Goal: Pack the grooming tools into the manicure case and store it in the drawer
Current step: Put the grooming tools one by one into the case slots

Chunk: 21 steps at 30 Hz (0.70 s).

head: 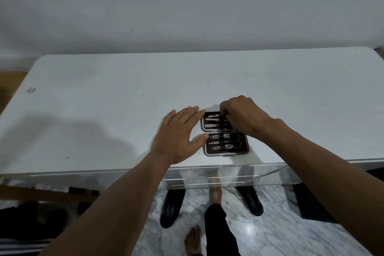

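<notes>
case (226, 143) near table (104, 110) front edge | left hand (178, 135) beside

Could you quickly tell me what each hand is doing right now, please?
Left hand: open, flat beside the open case.
Right hand: fingers curled over the case's far half; a held tool cannot be told.

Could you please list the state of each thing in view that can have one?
Case: open, lying flat on the table.
Tools: strapped in the near half; more sit in the far half.
Drawer: clear, pulled open below the table edge.
Left hand: open, flat, fingers at the case's left edge.
Right hand: fingers curled over the far half; whether it holds a tool is hidden.
</notes>
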Motion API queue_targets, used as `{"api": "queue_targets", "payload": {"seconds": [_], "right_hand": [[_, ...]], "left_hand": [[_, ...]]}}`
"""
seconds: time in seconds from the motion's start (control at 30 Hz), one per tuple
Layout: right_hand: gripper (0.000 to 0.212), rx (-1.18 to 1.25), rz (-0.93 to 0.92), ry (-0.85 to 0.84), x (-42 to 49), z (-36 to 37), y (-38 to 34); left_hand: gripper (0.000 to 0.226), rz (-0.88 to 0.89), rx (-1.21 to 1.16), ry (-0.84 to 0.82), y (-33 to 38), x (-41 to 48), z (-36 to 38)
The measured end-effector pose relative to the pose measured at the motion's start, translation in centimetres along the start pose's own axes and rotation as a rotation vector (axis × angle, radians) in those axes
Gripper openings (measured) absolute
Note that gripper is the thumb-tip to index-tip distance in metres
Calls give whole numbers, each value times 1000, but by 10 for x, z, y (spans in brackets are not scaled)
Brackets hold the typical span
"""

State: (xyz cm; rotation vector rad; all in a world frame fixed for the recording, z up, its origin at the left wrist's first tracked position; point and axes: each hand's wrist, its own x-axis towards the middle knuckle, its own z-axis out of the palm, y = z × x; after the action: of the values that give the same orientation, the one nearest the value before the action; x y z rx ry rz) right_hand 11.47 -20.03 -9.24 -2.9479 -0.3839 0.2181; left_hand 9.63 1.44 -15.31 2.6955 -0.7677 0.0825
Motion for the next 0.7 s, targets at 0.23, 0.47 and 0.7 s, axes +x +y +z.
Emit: {"api": "queue_targets", "payload": {"seconds": [0.23, 0.47, 0.7], "right_hand": [[23, 88, 14, -1, -5, -3, -1], [23, 202, 90, 36, -22, -14, -1], [33, 339, 318, -60, -52, -16, 7]], "left_hand": [[64, 0, 12, -8, 0, -1, 0], [64, 11, 19, -25, 0, 0, -2], [74, -25, -77, -147, 5, 1, -11]]}}
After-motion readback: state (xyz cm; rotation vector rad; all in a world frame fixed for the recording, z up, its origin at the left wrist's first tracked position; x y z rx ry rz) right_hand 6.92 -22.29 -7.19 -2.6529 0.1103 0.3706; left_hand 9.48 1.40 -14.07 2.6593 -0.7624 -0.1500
